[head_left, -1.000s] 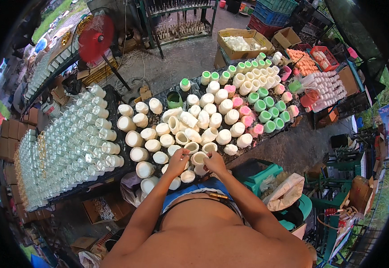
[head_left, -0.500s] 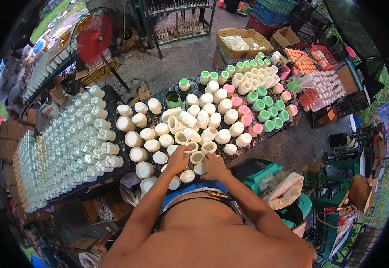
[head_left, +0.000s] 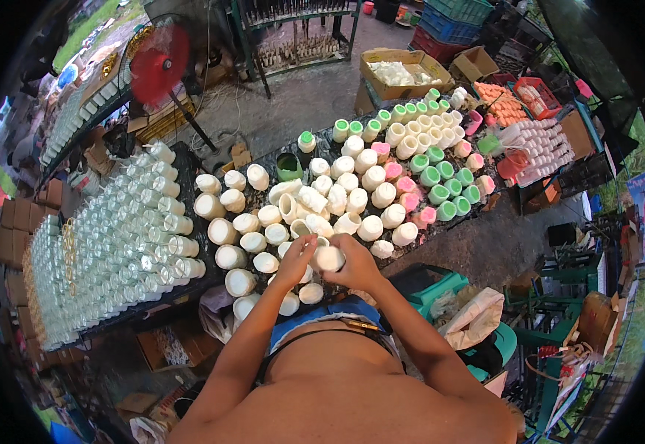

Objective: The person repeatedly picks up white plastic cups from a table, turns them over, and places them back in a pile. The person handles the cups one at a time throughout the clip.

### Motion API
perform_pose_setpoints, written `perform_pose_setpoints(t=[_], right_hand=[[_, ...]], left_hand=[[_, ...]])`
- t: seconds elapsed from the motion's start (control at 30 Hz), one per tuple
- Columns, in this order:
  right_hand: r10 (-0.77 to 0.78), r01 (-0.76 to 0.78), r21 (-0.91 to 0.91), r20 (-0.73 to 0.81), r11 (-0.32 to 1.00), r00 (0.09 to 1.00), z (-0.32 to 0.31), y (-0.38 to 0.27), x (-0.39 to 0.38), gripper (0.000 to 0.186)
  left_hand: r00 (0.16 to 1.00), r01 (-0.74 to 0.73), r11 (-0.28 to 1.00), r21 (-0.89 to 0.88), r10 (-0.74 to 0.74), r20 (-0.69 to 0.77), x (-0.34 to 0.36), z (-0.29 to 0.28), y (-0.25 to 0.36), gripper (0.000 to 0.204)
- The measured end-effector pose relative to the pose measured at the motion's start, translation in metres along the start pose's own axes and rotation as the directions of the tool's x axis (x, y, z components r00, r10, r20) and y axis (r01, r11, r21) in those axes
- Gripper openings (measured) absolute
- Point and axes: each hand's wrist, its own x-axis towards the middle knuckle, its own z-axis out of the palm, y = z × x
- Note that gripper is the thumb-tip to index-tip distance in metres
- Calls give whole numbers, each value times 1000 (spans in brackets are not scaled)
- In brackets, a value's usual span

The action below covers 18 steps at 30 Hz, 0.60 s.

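Just in front of my waist, my right hand [head_left: 356,263] is wrapped round a thick-walled white cup [head_left: 330,259], tilted with a pale closed end toward me. Close on its left, my left hand [head_left: 297,260] is curled with its fingertips at a second white cup's rim [head_left: 321,243]; my fingers hide part of both. Many similar white cups [head_left: 223,231] crowd the dark-covered table around my hands, some upright, others lying on their sides. Beyond them stand green-topped cups [head_left: 430,175] and pink-topped cups [head_left: 393,170].
Rows of clear glass jars [head_left: 137,222] fill the table on the left, with a red fan [head_left: 161,65] behind. A cardboard box [head_left: 393,87] of white pieces is at the far end. A green plastic chair [head_left: 441,288] and a sack [head_left: 472,317] are at my right.
My right hand has lifted a white cup and turned it between my hands, its pale end now toward me. Both hands have come closer together.
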Motion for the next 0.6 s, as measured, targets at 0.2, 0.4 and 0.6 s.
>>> perform_pose_setpoints(t=[0.2, 0.4, 0.6], right_hand=[[-8, 64, 300, -184, 952, 983, 13, -26, 45, 66], [23, 130, 526, -275, 841, 961, 44, 3, 69, 56], [58, 30, 704, -100, 709, 993, 33, -9, 82, 61]], left_hand=[[989, 116, 930, -350, -141, -47, -3, 7, 75, 55], [978, -124, 917, -379, 47, -204, 16, 15, 84, 47], [934, -102, 829, -550, -110, -339, 5, 36, 124, 42]])
